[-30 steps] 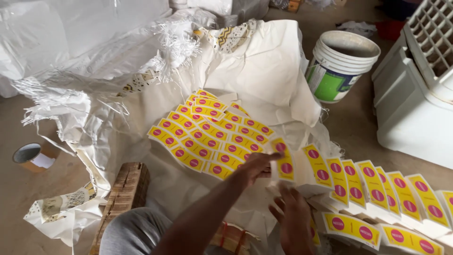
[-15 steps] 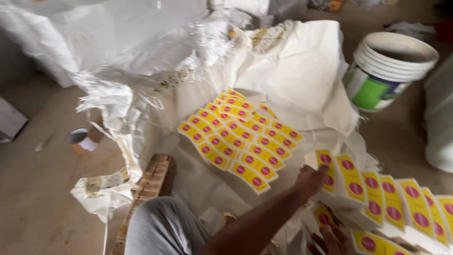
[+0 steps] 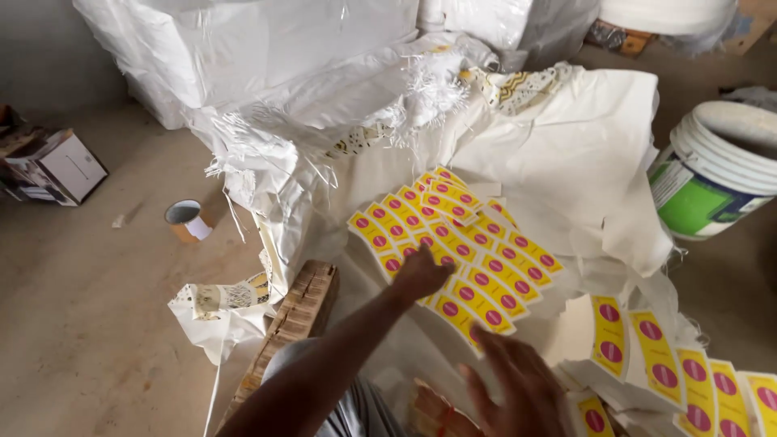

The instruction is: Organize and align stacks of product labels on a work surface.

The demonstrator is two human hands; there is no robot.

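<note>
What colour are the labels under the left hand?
The labels are yellow with pink round spots; the head view shows them best.

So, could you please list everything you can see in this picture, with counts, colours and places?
label sheet: one, yellow with pink dots, centre on white sacking
loose labels: a row, yellow and pink, lower right
sacking: white, spread under the labels
big sacks: white, along the top
bucket: one, white with green, right
tape roll: one, white and brown, floor left
carton: one, white, far left
cardboard stack: brown, lower centre
left hand: on the sheet's near edge
right hand: open, blurred, below the sheet
</note>
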